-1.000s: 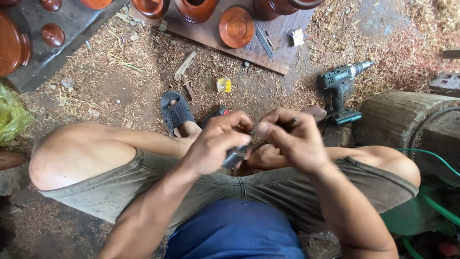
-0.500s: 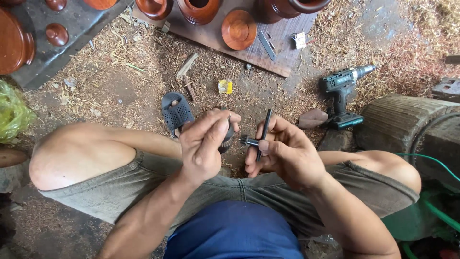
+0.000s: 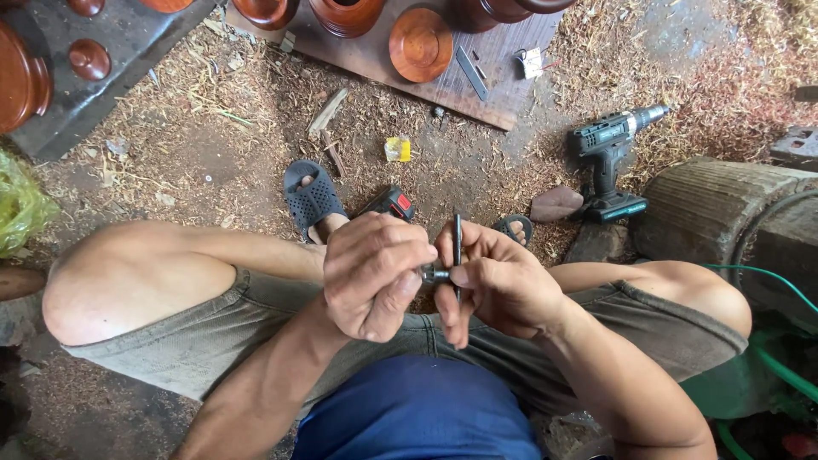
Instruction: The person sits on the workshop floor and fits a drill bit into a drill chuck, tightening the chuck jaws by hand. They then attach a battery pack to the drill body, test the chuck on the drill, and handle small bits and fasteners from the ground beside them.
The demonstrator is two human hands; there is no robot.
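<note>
Head view: slim dark metal chuck key [image 3: 457,247]; short crossbar, both hands.

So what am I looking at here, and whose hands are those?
There's no machine doing the work here, just a person. The camera sits on their head and looks down, so you see their knees and both hands. The right hand pinches a small T-shaped metal key. The left hand wraps around something dark with a red patch, mostly hidden. On the sawdusty ground lie a green cordless drill, a grey sandal and a board holding shiny turned wooden bowls.
</note>
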